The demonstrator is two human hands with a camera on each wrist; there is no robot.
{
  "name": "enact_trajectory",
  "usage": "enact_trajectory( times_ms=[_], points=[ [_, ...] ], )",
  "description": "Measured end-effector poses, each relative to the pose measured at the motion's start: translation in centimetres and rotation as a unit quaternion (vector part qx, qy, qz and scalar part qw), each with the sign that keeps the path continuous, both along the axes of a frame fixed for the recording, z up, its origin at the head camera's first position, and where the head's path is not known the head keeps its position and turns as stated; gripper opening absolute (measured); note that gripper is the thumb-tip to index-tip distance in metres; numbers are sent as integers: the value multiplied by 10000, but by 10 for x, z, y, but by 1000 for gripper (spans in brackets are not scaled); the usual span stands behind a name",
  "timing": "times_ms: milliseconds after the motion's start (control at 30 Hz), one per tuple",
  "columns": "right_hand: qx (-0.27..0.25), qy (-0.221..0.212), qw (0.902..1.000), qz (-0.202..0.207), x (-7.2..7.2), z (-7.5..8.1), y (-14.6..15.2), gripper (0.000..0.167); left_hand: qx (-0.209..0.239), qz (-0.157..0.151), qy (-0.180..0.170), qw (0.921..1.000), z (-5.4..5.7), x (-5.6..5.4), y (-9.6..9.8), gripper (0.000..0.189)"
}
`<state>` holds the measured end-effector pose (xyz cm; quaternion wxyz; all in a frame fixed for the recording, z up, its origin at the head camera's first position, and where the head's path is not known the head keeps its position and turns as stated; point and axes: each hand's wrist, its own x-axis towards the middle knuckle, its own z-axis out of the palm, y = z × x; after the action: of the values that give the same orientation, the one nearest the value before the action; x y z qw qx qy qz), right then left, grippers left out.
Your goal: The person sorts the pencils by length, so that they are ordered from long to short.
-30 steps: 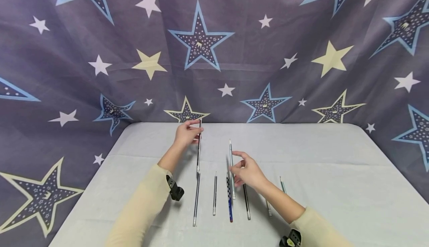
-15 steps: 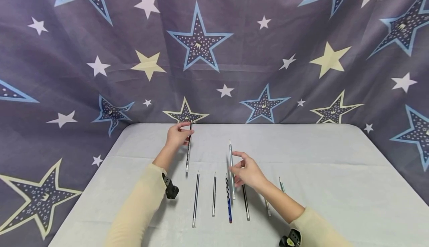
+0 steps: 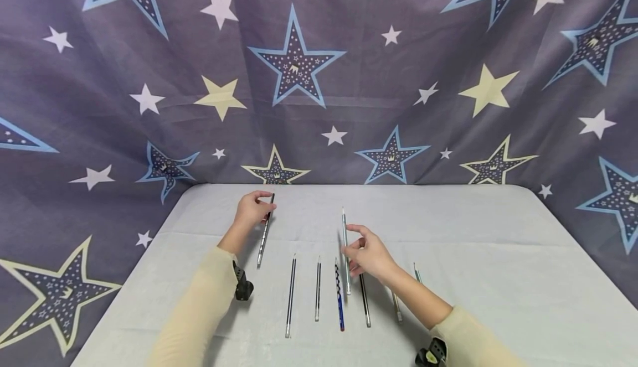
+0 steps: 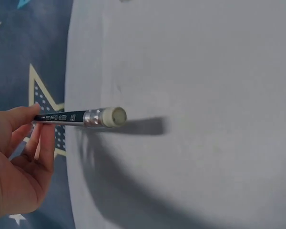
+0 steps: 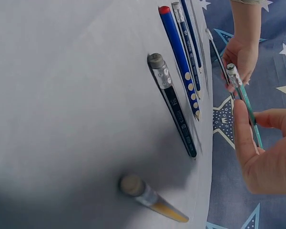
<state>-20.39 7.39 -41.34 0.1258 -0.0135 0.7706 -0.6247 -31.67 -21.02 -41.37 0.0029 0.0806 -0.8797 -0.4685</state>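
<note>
Toward the back left of the table, my left hand (image 3: 251, 209) pinches a dark pencil (image 3: 264, 239), its eraser end (image 4: 114, 117) raised off the cloth in the left wrist view. Near the middle, a pale green pencil (image 3: 344, 223) is held between the thumb and fingers of my right hand (image 3: 369, 253). Its metal-capped eraser (image 5: 233, 71) shows in the right wrist view. Below the hands lie a long dark pencil (image 3: 291, 295), a shorter dark one (image 3: 318, 289), a blue dotted pencil (image 3: 340, 303) with a red end, and a black pencil (image 3: 365, 300).
A yellowish pencil (image 3: 397, 307) lies partly under the right forearm, and a teal pencil (image 3: 417, 273) shows just beyond it. White cloth covers the table (image 3: 498, 278). A grey star-patterned curtain (image 3: 319, 118) hangs along its back edge and sides.
My left hand has moved left and slightly nearer with the dark pencil, away from the row. The right hand and its green pencil stay nearly still.
</note>
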Motion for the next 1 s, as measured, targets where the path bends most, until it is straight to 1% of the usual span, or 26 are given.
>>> enact_trajectory(
  times_ms=[100, 200, 367, 467, 600, 767, 1000],
  points=[
    [17, 18, 10000, -15, 0, 0, 0, 60, -303, -11, -109, 9995, -5, 2, -5, 42],
    [35, 13, 10000, -31, 0, 0, 0, 60, -477, -9, -244, 9986, -9, 4, -9, 41],
    [70, 6, 10000, -42, -1, -1, -1, 60, -779, -107, -421, 9960, -16, 6, -12, 40],
    [119, 11, 9999, -22, -2, -1, -4, 60, -836, -114, -516, 9951, -21, 6, -13, 39],
    [165, -7, 9999, 38, -2, -1, -7, 60, -932, -101, -537, 9942, -25, 6, -14, 37],
    [124, 19, 9999, 100, -2, 2, -8, 60, -1092, -98, -511, 9927, -27, 8, -12, 37],
    [157, 2, 9996, 240, -6, 0, -11, 58, -1163, -110, -622, 9912, -22, 12, -8, 39]
  ],
)
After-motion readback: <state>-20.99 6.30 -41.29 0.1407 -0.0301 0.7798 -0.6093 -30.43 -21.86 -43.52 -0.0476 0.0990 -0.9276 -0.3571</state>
